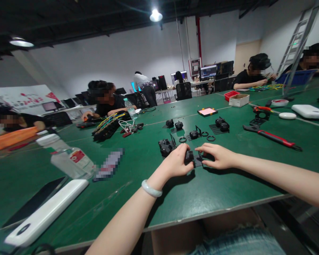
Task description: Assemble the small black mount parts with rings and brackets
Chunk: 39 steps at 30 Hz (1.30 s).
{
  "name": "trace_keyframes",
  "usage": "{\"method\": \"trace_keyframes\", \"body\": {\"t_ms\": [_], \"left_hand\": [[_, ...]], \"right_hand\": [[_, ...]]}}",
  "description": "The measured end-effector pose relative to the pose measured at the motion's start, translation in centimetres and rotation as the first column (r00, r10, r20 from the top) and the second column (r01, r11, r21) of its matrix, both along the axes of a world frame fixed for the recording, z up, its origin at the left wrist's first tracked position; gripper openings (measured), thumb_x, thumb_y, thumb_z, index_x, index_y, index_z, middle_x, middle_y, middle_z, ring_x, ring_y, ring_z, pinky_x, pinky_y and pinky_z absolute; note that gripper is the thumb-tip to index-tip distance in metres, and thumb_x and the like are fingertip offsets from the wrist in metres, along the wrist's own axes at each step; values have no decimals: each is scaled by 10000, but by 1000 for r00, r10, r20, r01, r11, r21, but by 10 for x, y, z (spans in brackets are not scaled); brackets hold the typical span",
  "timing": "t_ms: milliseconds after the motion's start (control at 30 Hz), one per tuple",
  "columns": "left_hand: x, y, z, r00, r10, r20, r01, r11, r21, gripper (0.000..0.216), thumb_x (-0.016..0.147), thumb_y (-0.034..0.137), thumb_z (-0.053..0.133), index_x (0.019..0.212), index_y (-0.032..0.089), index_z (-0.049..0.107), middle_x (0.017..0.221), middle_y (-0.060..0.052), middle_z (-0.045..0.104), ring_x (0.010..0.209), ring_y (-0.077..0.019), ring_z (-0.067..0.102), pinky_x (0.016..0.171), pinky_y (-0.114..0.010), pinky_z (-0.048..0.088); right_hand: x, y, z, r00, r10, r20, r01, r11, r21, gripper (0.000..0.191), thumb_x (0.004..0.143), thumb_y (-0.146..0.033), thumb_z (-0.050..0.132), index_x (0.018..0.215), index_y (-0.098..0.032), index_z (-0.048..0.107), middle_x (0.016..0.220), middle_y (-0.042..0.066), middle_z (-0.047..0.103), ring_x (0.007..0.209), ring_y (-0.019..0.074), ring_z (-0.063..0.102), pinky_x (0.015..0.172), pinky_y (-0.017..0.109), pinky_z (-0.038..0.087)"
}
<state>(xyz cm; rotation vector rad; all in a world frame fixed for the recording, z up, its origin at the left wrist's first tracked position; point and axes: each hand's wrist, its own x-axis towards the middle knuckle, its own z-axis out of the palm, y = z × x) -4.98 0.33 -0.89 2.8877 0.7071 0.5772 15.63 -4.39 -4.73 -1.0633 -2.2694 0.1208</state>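
Both my hands are low over the green table (244,184), close to its front edge. My left hand (174,161) is closed around a small black rounded part (188,157); a pale bangle (151,188) circles that wrist. Facing it, my right hand (220,156) has its fingers curved at the upright plate of a thin black bracket (199,162). The bracket's flat slotted base lies on the table between the hands. Just left of my left hand is a black part with an upright plate (165,147). Fingers partly hide the held pieces.
Beyond my hands lie black rings (211,138) and more black assemblies (222,125). Red-handled pliers (276,138) are at right. Leftward are a plastic bottle (71,161), a phone-like slab (108,164) and a white power bank (48,212). Co-workers (106,102) sit across the table.
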Motion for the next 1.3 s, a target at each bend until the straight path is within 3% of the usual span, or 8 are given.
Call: {"method": "trace_keyframes", "body": {"t_ms": [633,1300], "left_hand": [[3,-1,-3,999,-48,-8,48,997,-58,370,621,197,521,968,171,398,906,-45,482,818,-173,491,744,-301,412],[5,7,-13,999,-2,35,6,995,-97,384,600,274,597,950,177,472,846,-29,551,762,-171,535,680,-283,424]], "right_hand": [[1,1,-1,1000,19,9,-19,1000,-2,502,705,-282,535,1176,-176,399,1010,96,503,901,191,498,764,323,416],[3,3,-5,999,-34,-22,34,999,2,579,693,-333,546,1211,-157,356,1062,127,493,901,204,508,778,355,417]]}}
